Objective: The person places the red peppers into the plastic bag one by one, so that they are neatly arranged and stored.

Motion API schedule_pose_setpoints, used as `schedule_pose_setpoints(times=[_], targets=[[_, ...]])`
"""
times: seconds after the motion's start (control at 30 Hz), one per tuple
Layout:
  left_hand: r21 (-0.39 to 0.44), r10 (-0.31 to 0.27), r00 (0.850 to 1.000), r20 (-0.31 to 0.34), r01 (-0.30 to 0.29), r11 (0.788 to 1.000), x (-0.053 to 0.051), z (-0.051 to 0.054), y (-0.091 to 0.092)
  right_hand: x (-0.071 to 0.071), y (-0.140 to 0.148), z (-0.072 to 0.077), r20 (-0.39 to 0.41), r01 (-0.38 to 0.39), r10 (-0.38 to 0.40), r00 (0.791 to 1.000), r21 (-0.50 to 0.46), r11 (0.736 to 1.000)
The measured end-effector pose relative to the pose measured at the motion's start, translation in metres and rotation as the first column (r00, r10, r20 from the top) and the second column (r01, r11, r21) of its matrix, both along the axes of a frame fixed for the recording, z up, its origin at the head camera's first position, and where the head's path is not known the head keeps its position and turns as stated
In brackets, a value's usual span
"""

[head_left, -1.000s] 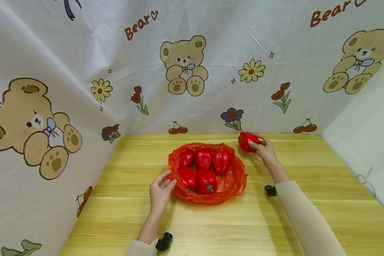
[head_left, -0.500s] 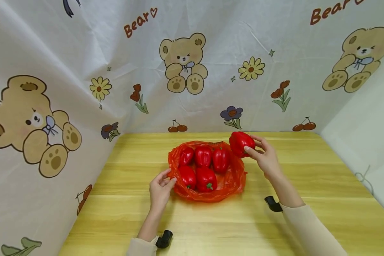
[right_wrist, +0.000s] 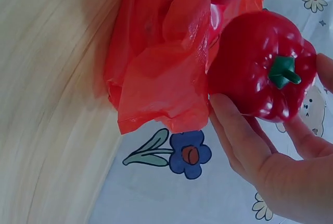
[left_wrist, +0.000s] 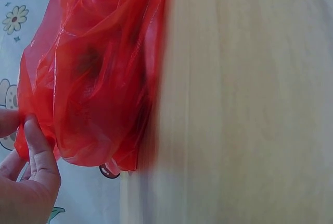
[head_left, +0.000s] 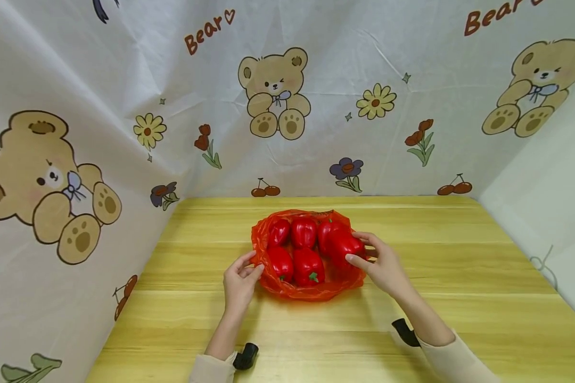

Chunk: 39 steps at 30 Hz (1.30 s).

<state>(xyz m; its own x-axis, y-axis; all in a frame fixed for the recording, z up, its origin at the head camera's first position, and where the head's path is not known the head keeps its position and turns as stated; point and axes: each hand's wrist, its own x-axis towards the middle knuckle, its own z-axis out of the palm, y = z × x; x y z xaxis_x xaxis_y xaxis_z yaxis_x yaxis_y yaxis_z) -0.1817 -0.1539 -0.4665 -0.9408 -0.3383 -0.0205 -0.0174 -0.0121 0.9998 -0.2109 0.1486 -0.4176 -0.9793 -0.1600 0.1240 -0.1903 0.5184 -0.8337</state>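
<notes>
A red plastic bag [head_left: 287,290] stands on the table with its mouth spread wide and several red bell peppers [head_left: 304,232] inside. My left hand [head_left: 241,282] pinches the bag's left rim between thumb and fingers; the left wrist view shows the same grip on the thin red film. My right hand [head_left: 380,266] holds another red bell pepper [right_wrist: 260,62] at the right side of the bag's mouth, over the opening. Its green stem faces the right wrist camera, and the thumb and fingers are curled round its sides.
The light wooden table [head_left: 436,250] carries the bag near its back middle. Behind and to the left hangs a white cloth [head_left: 191,80] printed with bears and flowers. A white wall [head_left: 551,197] with a thin cord borders the right side.
My right hand has lifted the bell pepper from the table at the bag's back right and brought it left and toward me, over the bag's opening. The left hand keeps its place.
</notes>
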Motion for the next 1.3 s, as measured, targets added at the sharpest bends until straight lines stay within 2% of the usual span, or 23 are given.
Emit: schedule_pose_setpoints(times=[0.2,0.4,0.77,1.0,1.3], targets=[[0.010,-0.003,1.000,-0.003,0.003,1.000,0.000,0.001,0.000,0.000,-0.007,-0.004,-0.033,-0.022,0.025,0.999,0.095,0.995],[0.011,-0.007,1.000,-0.015,0.007,1.000,0.001,0.001,0.000,-0.004,-0.015,-0.007,-0.040,-0.018,0.024,0.999,0.140,0.990],[0.010,-0.002,1.000,-0.007,0.002,1.000,0.001,0.002,0.000,-0.008,-0.024,-0.018,-0.124,0.019,0.008,0.992,0.219,0.976],[0.006,-0.005,1.000,-0.014,0.005,1.000,0.001,0.002,0.000,-0.010,-0.026,-0.027,-0.100,0.032,-0.008,0.995,0.247,0.969],[0.013,0.002,1.000,-0.005,-0.002,1.000,0.000,0.002,0.000,-0.012,-0.029,-0.029,-0.107,0.069,-0.037,0.994,0.313,0.947]])
